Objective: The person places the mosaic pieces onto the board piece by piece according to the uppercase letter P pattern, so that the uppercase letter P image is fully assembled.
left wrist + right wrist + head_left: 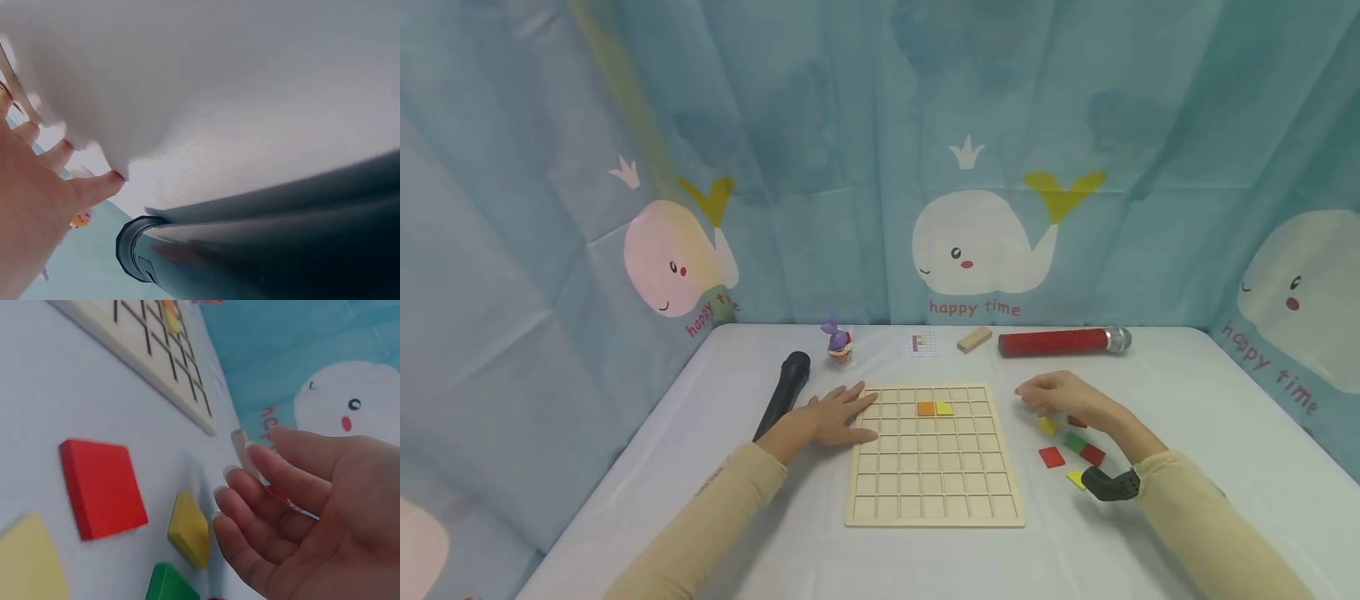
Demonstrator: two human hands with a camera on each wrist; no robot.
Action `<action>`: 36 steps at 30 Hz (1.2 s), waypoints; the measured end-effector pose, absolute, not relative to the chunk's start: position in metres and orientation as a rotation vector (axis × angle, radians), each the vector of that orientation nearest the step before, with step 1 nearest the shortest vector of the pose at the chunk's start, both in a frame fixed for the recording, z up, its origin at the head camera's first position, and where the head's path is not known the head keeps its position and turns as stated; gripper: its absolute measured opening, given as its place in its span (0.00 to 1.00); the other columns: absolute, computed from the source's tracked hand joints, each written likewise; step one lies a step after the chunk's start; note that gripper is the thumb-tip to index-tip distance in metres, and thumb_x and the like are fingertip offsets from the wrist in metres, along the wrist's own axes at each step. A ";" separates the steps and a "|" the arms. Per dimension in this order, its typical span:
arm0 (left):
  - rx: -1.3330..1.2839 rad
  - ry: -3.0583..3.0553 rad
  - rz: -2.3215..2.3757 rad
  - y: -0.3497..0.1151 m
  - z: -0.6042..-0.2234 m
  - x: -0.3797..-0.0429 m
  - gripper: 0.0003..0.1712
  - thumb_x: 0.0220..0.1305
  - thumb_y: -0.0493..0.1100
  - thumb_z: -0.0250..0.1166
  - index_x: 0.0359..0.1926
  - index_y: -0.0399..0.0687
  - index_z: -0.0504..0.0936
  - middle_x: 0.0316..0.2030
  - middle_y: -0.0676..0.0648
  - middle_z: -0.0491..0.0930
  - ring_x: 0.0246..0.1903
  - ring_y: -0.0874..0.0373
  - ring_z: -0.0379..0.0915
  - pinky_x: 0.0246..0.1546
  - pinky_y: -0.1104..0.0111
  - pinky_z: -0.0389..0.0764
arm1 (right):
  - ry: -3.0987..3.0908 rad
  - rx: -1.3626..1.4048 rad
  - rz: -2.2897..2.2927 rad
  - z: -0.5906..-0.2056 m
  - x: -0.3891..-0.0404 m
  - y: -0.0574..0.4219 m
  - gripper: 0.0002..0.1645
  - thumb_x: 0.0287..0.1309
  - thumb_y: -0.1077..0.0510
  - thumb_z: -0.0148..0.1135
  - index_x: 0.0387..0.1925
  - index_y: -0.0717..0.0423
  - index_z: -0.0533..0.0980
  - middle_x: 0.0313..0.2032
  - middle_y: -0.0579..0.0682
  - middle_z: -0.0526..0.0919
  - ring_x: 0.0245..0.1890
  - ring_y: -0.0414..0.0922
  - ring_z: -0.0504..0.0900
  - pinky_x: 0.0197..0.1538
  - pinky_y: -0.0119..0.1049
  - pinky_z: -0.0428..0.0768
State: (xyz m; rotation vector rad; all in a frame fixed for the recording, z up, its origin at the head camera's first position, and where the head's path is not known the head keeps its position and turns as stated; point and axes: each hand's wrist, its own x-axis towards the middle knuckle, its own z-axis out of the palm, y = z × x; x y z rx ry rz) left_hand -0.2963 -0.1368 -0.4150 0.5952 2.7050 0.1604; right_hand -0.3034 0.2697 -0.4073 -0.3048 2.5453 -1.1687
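My left hand (837, 417) lies with spread fingers at the left edge of a pale wooden grid board (934, 510), fingertips over its border. An orange square tile (926, 409) and a yellow square tile (944, 409) sit side by side in the board's upper rows. To the right of the board, my right hand (1054, 393) hovers with fingers loosely bent, and nothing shows between them in the right wrist view. Near it lie a yellow tile (189, 531), a red tile (107, 489) and a green tile (170, 584), with several more tiles partly under the arm.
A black rod with a rounded head (786, 392) lies left of the board. Along the back stand a purple figurine (837, 342), a small printed grid card (921, 343), a wooden block (974, 339) and a red microphone (1060, 342). A dark curved piece (1108, 484) is by my right wrist.
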 end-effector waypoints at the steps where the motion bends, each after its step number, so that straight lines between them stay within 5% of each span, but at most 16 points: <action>1: 0.597 2.706 0.165 -0.137 -0.415 -0.296 0.45 0.63 0.71 0.51 0.75 0.62 0.50 0.74 0.50 0.42 0.72 0.45 0.37 0.63 0.38 0.45 | 2.560 -0.308 -1.152 -0.407 -0.302 0.271 0.24 0.65 0.49 0.58 0.55 0.61 0.76 0.47 0.54 0.81 0.41 0.47 0.77 0.46 0.42 0.77; 15: 0.616 2.692 0.189 -0.137 -0.412 -0.294 0.45 0.64 0.70 0.51 0.75 0.60 0.50 0.74 0.48 0.41 0.72 0.45 0.35 0.63 0.38 0.43 | 2.686 -0.450 -1.014 -0.414 -0.282 0.282 0.20 0.49 0.64 0.70 0.47 0.59 0.79 0.45 0.52 0.80 0.46 0.52 0.78 0.50 0.49 0.77; 29: 0.603 2.689 0.189 -0.138 -0.414 -0.295 0.45 0.64 0.70 0.51 0.75 0.61 0.49 0.74 0.49 0.41 0.72 0.45 0.36 0.62 0.38 0.44 | 2.715 -0.488 -0.956 -0.417 -0.283 0.285 0.21 0.49 0.65 0.71 0.48 0.57 0.79 0.42 0.50 0.80 0.43 0.50 0.77 0.47 0.47 0.78; 36: 0.597 2.694 0.189 -0.137 -0.412 -0.294 0.44 0.64 0.70 0.51 0.75 0.62 0.49 0.74 0.49 0.41 0.72 0.45 0.35 0.63 0.38 0.43 | 2.777 -0.487 -0.914 -0.418 -0.285 0.286 0.19 0.49 0.65 0.70 0.46 0.56 0.80 0.35 0.49 0.76 0.37 0.48 0.73 0.37 0.39 0.76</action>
